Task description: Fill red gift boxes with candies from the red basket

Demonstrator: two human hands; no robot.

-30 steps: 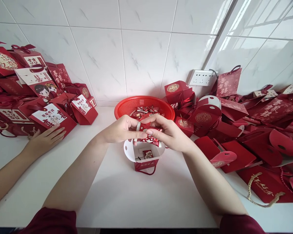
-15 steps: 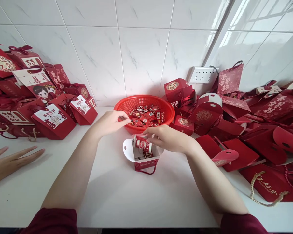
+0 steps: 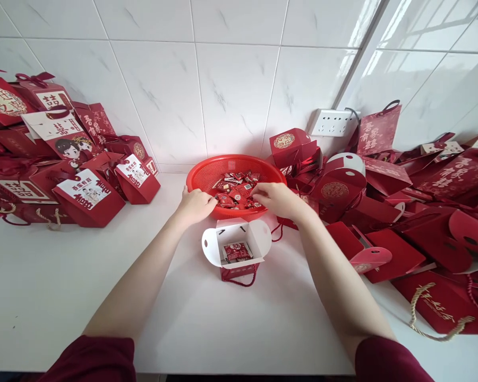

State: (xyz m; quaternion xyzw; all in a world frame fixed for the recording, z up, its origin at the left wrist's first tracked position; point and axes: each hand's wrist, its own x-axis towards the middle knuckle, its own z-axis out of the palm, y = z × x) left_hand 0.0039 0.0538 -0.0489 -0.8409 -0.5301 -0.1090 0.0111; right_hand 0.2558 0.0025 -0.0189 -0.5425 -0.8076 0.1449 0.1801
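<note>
My left hand (image 3: 198, 206) lies over the near left rim of a red plastic colander (image 3: 201, 168), fingers curled and tips at the wrapped candies (image 3: 237, 192) inside. Its grip is partly hidden. From the right, my right hand (image 3: 279, 199) reaches over the rim, thumb and fingers closed together among the candies; what they pinch is too small to make out. Just in front of the colander stands a small red gift box (image 3: 239, 271) with white inside, its flaps spread and a dark red cord handle hanging in front. Red wrapped packets (image 3: 237, 251) lie in its bottom.
Finished-looking red gift boxes (image 3: 90, 199) are piled at the left. More red boxes and bags (image 3: 406, 233) crowd the right side, some with open flaps. A white power strip (image 3: 332, 123) rests against the tiled wall behind. All stand on a white table (image 3: 239, 329).
My right hand has left a red patterned packet in the box and moved up into the colander. My left hand has shifted slightly right and down. Another person's hand at the left has gone from view.
</note>
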